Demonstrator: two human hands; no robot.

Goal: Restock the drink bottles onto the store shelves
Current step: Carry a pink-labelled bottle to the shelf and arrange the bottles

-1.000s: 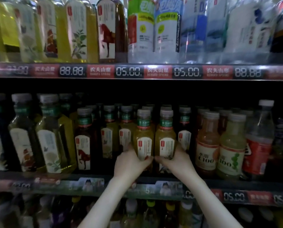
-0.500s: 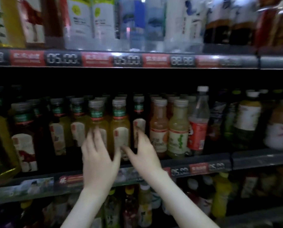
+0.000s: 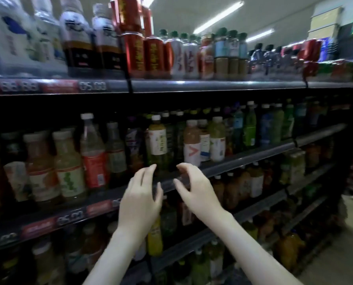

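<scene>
Moved rightward, left hand (image 3: 139, 199) and right hand (image 3: 196, 194) hover, each grip released, below a 05.00 tag (image 3: 92, 86).

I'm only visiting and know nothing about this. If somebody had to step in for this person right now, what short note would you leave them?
Left hand: holds nothing, fingers loosely curled, raised in front of the dark middle shelf rail.
Right hand: also holds nothing, level with the other hand and apart from it.
Bottles: the yellow-green plastic tea bottle with a white label stands upright on that shelf just behind the hands. The rows on either side look full.
Done: nothing is mid-placement.
Left: fetch the next bottles. No supply of them shows in view.
</scene>
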